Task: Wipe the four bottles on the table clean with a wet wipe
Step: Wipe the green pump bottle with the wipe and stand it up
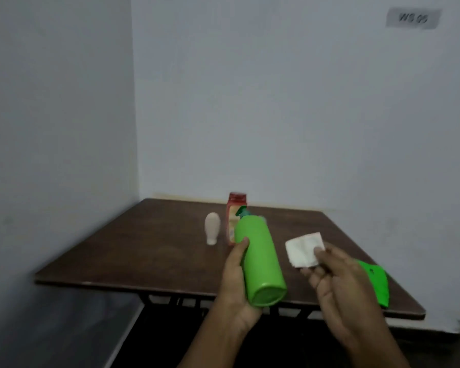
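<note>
My left hand (237, 282) grips a bright green bottle (260, 258), held tilted above the table's near edge with its base towards me and its darker green cap pointing away. My right hand (340, 277) pinches a folded white wet wipe (304, 249) just right of the bottle, not touching it. A red bottle with a red cap (233, 208) stands upright behind the green one, partly hidden by it. A small pale beige bottle (212, 228) stands cap-down to its left.
The dark brown table (144, 251) sits in a corner of white walls. A green packet (375, 280) lies near the table's right edge, partly behind my right hand. A label is stuck on the wall at the upper right.
</note>
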The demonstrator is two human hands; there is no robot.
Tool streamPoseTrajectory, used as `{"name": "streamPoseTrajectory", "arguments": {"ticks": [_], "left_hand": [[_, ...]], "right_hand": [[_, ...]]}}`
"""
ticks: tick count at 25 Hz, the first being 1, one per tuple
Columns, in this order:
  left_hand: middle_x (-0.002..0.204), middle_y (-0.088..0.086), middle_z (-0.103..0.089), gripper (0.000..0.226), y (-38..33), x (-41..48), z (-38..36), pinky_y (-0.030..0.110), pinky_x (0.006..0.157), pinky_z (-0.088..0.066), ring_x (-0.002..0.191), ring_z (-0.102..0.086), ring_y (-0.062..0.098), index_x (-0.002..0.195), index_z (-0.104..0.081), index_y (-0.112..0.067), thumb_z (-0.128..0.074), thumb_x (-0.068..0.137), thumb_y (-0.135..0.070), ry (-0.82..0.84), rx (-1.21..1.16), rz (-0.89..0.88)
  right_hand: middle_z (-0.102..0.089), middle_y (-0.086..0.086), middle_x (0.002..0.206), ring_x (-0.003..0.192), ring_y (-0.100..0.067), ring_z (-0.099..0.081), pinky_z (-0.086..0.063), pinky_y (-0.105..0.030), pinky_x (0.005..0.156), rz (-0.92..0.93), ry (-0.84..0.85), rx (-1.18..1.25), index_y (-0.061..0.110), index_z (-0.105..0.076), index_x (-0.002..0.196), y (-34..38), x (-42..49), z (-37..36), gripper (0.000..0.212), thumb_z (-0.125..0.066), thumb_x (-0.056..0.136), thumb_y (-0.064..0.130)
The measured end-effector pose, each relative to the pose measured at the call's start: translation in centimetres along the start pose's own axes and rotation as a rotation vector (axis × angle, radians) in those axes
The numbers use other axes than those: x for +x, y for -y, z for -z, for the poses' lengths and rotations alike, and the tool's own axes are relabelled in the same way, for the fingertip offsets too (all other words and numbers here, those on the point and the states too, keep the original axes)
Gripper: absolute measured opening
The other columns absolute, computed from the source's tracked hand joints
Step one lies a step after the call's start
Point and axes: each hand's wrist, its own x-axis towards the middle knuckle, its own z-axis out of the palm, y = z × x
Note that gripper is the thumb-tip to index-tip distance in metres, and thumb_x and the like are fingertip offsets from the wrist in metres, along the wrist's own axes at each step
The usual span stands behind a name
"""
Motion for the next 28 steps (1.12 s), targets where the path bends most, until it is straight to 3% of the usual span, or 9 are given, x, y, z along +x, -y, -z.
{"name": "streamPoseTrajectory", "arguments": {"ticks": [4,6,9,12,15,18,22,25,28], "left_hand": [[0.1,0.027,-0.071,0.054,-0.9,-4.4,2.1,0.043,0.076,-0.061,0.086,-0.068,0.037,0.13,-0.065,0.003,-0.051,0.094,-0.034,0.037,-0.195,0.068],[0.109,0.027,-0.07,0.054,-1.3,-6.0,2.6,0.05,0.077,-0.062,0.093,-0.067,0.038,0.135,-0.061,0.001,-0.049,0.095,-0.033,0.012,-0.263,0.105],[0.128,0.03,-0.065,0.051,-2.2,-7.8,2.2,0.064,0.07,-0.06,0.102,-0.068,0.043,0.138,-0.056,0.005,-0.047,0.095,-0.02,0.007,-0.364,0.105],[0.108,0.041,-0.068,0.043,-3.2,-8.5,1.9,0.066,0.055,-0.058,0.081,-0.073,0.052,0.116,-0.063,0.019,-0.042,0.102,-0.017,0.033,-0.433,0.116],[0.118,0.045,-0.06,0.051,-4.0,-9.1,1.8,0.068,0.059,-0.058,0.082,-0.07,0.059,0.137,-0.05,0.018,-0.044,0.105,-0.021,0.084,-0.483,0.188],[0.097,0.05,-0.062,0.048,-4.0,-10.1,1.4,0.064,0.046,-0.056,0.065,-0.069,0.061,0.117,-0.056,0.027,-0.042,0.105,-0.017,0.101,-0.534,0.17],[0.087,0.044,-0.067,0.047,-3.4,-10.0,0.7,0.064,0.045,-0.056,0.061,-0.071,0.053,0.093,-0.063,0.028,-0.044,0.101,-0.015,0.02,-0.512,0.099],[0.089,0.033,-0.066,0.042,-3.0,-9.9,0.3,0.064,0.055,-0.06,0.065,-0.072,0.048,0.106,-0.061,0.022,-0.047,0.102,-0.018,0.062,-0.543,0.164],[0.092,0.04,-0.067,0.042,-2.8,-10.2,-0.5,0.061,0.044,-0.057,0.068,-0.072,0.053,0.114,-0.059,0.022,-0.045,0.105,-0.017,0.063,-0.515,0.131]], "right_hand": [[-0.076,0.006,0.095,0.088,-0.008,-0.071,-0.057,-0.028,0.08,0.45,0.274,-0.889,0.018,-0.073,0.106,0.4,-4.2,-1.4,0.02,-0.056,0.096,0.011],[-0.074,0.012,0.102,0.092,-0.001,-0.068,-0.055,-0.027,0.08,0.529,0.516,-1.108,0.022,-0.071,0.115,0.1,-6.2,-1.4,0.023,-0.057,0.098,0.019],[-0.065,0.008,0.128,0.118,0.001,-0.058,-0.049,-0.026,0.099,0.682,0.668,-1.137,0.017,-0.063,0.129,0.0,-7.9,-1.6,0.032,-0.053,0.098,0.017],[-0.055,-0.003,0.141,0.135,-0.01,-0.046,-0.04,-0.035,0.11,0.934,0.781,-1.206,0.008,-0.058,0.134,-0.4,-8.1,-1.8,0.041,-0.053,0.093,0.004],[-0.049,-0.003,0.146,0.141,-0.013,-0.037,-0.04,-0.038,0.11,1.084,0.898,-1.345,0.01,-0.057,0.135,-1.3,-7.9,-1.7,0.042,-0.052,0.093,0.011],[-0.048,-0.004,0.147,0.142,-0.014,-0.036,-0.038,-0.039,0.112,1.146,0.803,-1.368,0.009,-0.057,0.135,-1.8,-7.5,-1.6,0.042,-0.053,0.093,0.008],[-0.055,-0.007,0.14,0.135,-0.016,-0.046,-0.044,-0.042,0.106,1.134,0.684,-1.327,0.006,-0.063,0.128,-2.3,-8.1,-1.7,0.037,-0.052,0.092,0.012],[-0.055,-0.006,0.14,0.135,-0.014,-0.046,-0.044,-0.039,0.107,1.158,0.753,-1.296,0.007,-0.063,0.128,-2.0,-8.8,-2.5,0.039,-0.05,0.091,0.011],[-0.055,-0.005,0.141,0.135,-0.014,-0.047,-0.043,-0.04,0.108,1.133,0.643,-1.307,0.007,-0.061,0.13,-1.7,-8.3,-2.4,0.04,-0.052,0.09,0.007]]}}
